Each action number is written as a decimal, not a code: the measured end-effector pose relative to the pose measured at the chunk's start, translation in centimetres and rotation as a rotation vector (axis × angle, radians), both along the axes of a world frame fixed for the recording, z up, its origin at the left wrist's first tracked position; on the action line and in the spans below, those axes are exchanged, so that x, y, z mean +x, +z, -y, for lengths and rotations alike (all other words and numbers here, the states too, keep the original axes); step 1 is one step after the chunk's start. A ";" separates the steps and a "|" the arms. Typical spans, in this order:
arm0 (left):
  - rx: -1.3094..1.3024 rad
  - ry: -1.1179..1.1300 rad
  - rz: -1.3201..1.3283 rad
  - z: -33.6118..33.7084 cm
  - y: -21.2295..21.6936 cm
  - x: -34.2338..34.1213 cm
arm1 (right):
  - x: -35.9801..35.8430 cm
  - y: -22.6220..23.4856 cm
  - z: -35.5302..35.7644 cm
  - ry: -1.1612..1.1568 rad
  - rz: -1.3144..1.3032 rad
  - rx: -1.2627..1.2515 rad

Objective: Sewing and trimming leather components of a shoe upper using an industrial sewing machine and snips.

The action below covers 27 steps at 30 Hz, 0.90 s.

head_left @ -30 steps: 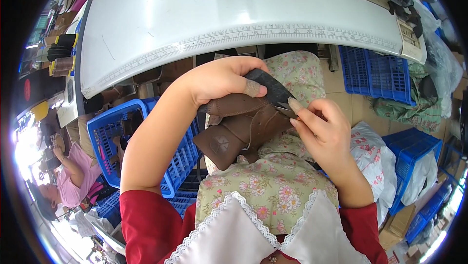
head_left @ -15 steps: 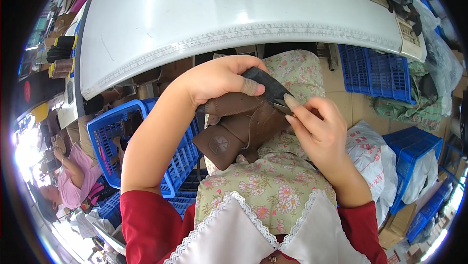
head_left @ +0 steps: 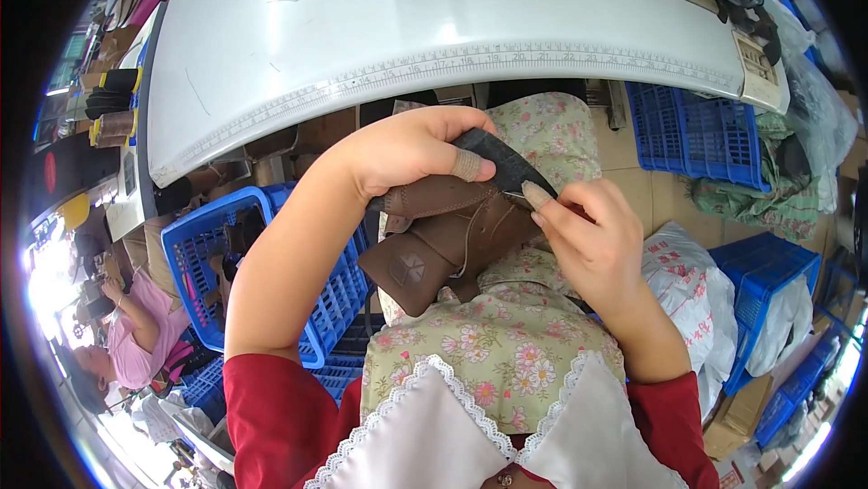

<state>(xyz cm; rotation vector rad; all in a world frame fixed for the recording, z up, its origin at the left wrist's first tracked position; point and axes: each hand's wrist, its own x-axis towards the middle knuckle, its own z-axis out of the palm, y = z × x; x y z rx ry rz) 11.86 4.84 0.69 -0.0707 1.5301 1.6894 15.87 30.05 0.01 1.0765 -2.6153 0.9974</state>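
Over my lap, on the floral apron (head_left: 479,344), hangs a brown leather shoe upper (head_left: 420,263) with stitched edges and an embossed mark on its flap. My left hand (head_left: 416,150) is closed around its far edge, the taped thumb pressing on the black lining (head_left: 506,162). My right hand (head_left: 592,236) is pinched at the right end of that lining, its tip also wrapped in tape. From these fingers a thin, pointed metal tool (head_left: 514,194) pokes out against the seam between black lining and brown leather. Most of the tool is hidden by the fingers, so its kind is unclear.
A white sewing-machine table (head_left: 298,37) with a ruler along its edge spans the far side. Blue crates stand left (head_left: 194,281) and right (head_left: 696,136). White plastic bags (head_left: 683,299) lie at the right. Another person (head_left: 140,326) sits far left.
The tool now shows less beyond my right fingertips and lies flatter along the seam. My right fingers have shifted slightly down. My left hand keeps its hold on the shoe upper.
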 end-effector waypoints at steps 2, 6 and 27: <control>-0.005 -0.003 -0.003 0.0 0.0 0.0 | 0.2 0.1 0.0 -0.002 0.016 0.000; 0.027 0.016 0.034 0.1 -0.1 0.0 | 0.4 0.2 0.0 -0.058 0.057 -0.054; 0.067 0.083 0.085 -0.1 -0.4 -0.1 | 0.4 -0.3 1.3 -0.089 -0.016 -0.063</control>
